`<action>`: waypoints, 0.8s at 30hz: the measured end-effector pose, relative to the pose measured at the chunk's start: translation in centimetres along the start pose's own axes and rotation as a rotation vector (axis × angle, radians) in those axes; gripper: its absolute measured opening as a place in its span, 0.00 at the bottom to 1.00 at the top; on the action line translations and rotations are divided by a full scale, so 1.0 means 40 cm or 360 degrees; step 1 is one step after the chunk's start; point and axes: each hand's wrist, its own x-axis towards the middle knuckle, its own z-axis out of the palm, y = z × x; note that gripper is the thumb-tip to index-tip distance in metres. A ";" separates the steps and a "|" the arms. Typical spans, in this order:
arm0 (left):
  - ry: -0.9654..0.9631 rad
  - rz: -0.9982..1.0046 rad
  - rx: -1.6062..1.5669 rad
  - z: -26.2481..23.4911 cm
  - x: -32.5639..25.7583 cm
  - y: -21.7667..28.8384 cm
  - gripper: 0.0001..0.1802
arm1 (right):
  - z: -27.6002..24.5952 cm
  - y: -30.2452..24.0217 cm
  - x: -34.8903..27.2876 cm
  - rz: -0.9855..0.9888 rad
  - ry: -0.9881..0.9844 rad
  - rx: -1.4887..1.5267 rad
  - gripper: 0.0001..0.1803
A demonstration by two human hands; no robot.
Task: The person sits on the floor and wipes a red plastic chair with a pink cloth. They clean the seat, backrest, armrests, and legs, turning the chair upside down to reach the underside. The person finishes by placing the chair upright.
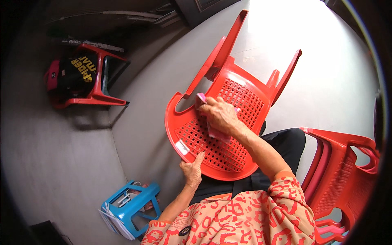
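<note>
A red plastic chair (173,122) with a perforated back and seat lies tilted across my lap, its legs pointing away from me. My left hand (192,169) grips the near left rim of the chair, thumb on top beside a white label (182,147). Pressed against the perforated panel, my right hand (219,114) is closed around a pink cloth (219,134). Parts of the cloth stick out above and below the fingers. The fingertips of my left hand are hidden under the rim.
Several red chairs (341,175) are stacked close at my right. A blue plastic stool (132,208) with papers and small items stands at lower left. Farther left, another red chair (96,96) carries a black bag (79,77) near the wall.
</note>
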 end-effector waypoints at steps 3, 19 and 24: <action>0.0001 0.0018 0.0018 0.001 0.004 -0.003 0.15 | -0.020 0.072 0.046 0.0140 0.0085 -0.0080 0.13; 0.0053 -0.0121 -0.0071 0.029 0.018 0.013 0.18 | -0.022 0.324 0.109 0.0723 0.0579 -0.0155 0.12; 0.0074 -0.0196 -0.0056 0.019 0.024 0.011 0.20 | -0.030 0.276 -0.022 0.0416 0.0648 -0.0248 0.17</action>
